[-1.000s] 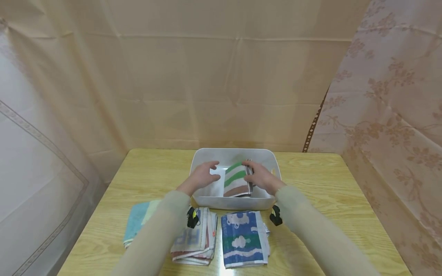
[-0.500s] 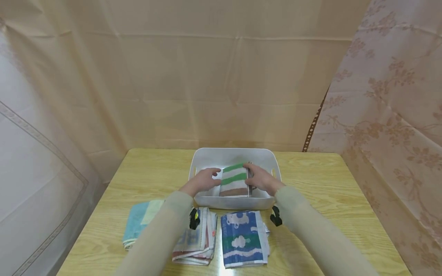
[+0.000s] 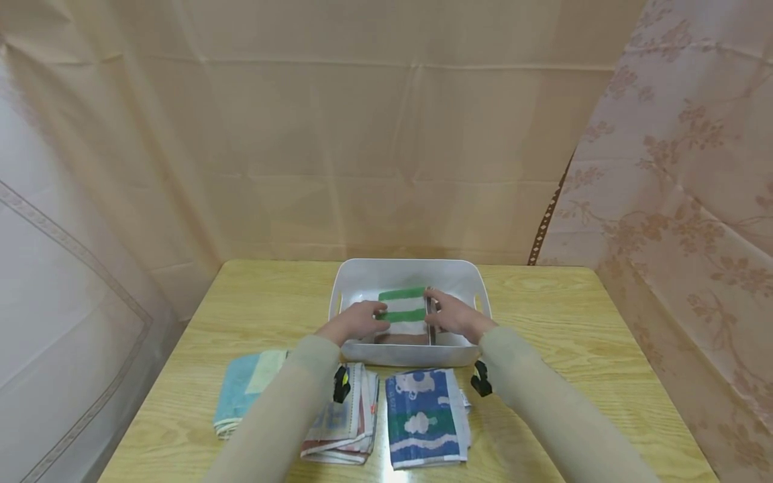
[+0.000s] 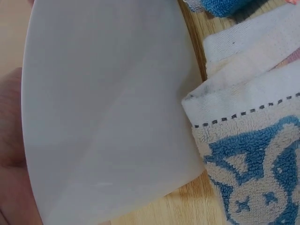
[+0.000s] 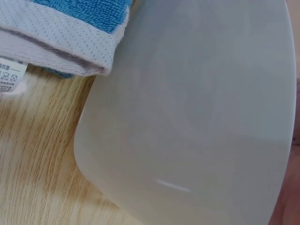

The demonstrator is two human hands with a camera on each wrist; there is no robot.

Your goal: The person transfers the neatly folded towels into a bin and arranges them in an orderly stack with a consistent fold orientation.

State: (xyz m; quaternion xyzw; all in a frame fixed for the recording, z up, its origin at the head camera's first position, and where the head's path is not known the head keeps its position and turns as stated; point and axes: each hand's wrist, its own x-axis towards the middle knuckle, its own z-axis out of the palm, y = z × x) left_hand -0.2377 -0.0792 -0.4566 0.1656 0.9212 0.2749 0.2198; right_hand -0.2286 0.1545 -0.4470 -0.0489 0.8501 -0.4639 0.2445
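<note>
A folded towel with green, white and brown stripes lies flat in the white plastic bin, toward its middle. My left hand reaches over the bin's left side, thumb and fingers spread at the towel's left edge. My right hand comes in from the opposite side and holds the towel's right edge, where dark folded layers show. Both wrist views are mostly filled by the bin's outer wall; only slivers of the left hand and right hand appear behind it.
On the wooden table, in front of the bin, lie a blue folded towel with white figures and a folded towel with a rabbit pattern. A teal and yellow towel is farther left. A beige curtain hangs behind.
The striped towel has shifted left and its slanted stripes have levelled. My left hand has moved right and nearer to the towel's left edge; the right hand has moved slightly left.
</note>
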